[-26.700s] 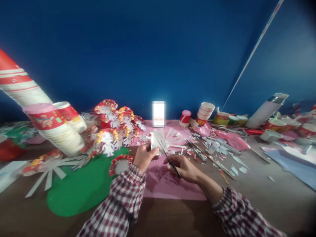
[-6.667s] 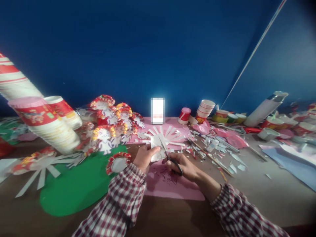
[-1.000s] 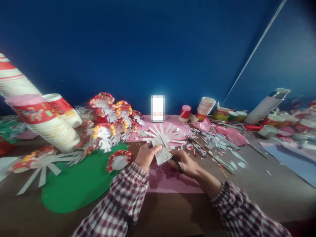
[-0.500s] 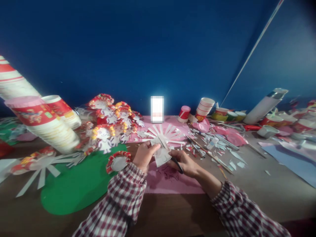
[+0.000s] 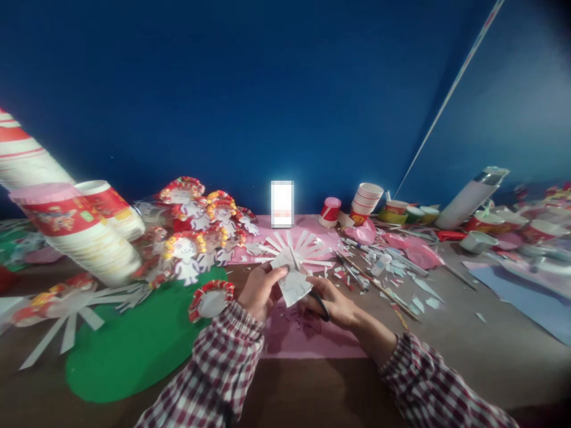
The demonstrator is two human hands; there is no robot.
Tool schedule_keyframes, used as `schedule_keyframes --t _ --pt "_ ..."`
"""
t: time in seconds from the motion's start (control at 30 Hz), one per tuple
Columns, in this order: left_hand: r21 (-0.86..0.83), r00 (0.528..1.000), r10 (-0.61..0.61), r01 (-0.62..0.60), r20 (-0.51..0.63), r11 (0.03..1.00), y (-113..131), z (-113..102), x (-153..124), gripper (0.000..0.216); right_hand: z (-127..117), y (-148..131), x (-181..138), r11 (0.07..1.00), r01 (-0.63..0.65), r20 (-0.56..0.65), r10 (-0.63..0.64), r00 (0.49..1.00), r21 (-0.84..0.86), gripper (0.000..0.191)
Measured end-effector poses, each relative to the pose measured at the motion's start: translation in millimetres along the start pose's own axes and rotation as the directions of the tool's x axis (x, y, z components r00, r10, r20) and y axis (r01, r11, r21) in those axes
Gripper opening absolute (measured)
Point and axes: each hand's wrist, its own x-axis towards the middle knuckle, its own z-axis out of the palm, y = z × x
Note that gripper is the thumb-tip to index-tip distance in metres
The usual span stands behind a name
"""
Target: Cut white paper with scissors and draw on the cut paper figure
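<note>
A piece of white paper [image 5: 295,288] with pencil lines drawn on it is pinched in my left hand [image 5: 260,289], thumb on top. My right hand [image 5: 333,302] is closed round a pair of dark-handled scissors [image 5: 322,307], whose blades lie at the paper, partly hidden by it. Both hands are above a pink sheet [image 5: 312,345] with dark scribbles and small scraps on it. Just beyond the paper lies a white fan of paper strips [image 5: 307,245]. Left of my left hand is a round paper piece with a red rim [image 5: 211,300].
On the left, paper cutout figures [image 5: 185,255] with red and yellow trim crowd beside a green sheet [image 5: 134,351] and stacked paper cups [image 5: 84,238]. To the right are paper scraps [image 5: 419,288], brushes [image 5: 388,296], more cups [image 5: 367,199] and a blue sheet [image 5: 526,297]. A blue wall stands behind.
The camera view has tipped slightly, so the scene sits a little lower. The paper in my left hand has turned a little, and the scissors remain at it in my right hand.
</note>
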Motion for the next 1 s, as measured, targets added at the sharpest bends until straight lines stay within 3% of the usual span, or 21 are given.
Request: schedule_keyframes --t 0.27,0.43,0.63,0.87,1.0 --pt "-0.056 0.996 0.087 -0.088 -0.012 0.995 4 3 -1 0.034 -2 4 2 0.998 0.039 0.021 -0.038 0.999 -0.047 0.041" --pt "0.110 0.994 0.081 -0.073 -0.070 0.991 -3 -2 3 0.029 -2 10 2 1.000 -0.003 -0.007 0.003 1.000 0.001 0.040" --pt "0.390 0.974 0.226 -0.197 -0.030 0.900 -6 -8 6 0.024 -5 12 2 0.999 0.042 -0.038 -0.042 0.998 0.008 0.032" --pt "0.394 0.969 0.248 -0.235 0.020 0.888 -2 -7 3 0.029 -5 7 1 0.998 0.031 -0.062 -0.035 0.997 -0.063 0.036" --pt "0.581 0.930 0.365 -0.327 0.055 0.746 -2 -14 7 0.023 -7 7 0 0.997 0.026 -0.071 -0.031 0.997 -0.070 0.035"
